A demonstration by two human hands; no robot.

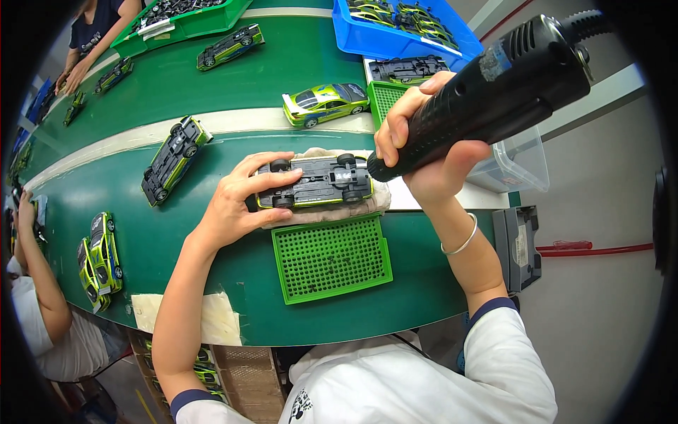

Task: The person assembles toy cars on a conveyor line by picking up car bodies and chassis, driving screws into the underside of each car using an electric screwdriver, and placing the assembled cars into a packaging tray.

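A toy car point(321, 181) lies wheels up on a pale cloth pad point(381, 200), its black underside showing. My left hand point(244, 191) grips its left end, with fingers across the chassis and the thumb along the near side. In my right hand point(431, 152) is a black electric screwdriver point(494, 85), held at a slant. Its nose meets the car's right end; the bit itself is hidden. Just below the pad sits a green perforated tray point(332, 258) with small dark pieces in its holes. A yellow-green car point(326, 104) stands on its wheels beyond the pad.
More cars, one overturned point(175, 161) and a pair point(99, 261), lie leftward on the green table point(233, 275). A blue bin point(402, 48) and green bin point(183, 32) stand at the back. A clear box point(519, 162) is on the right. Co-workers' arms point(42, 283) show at left.
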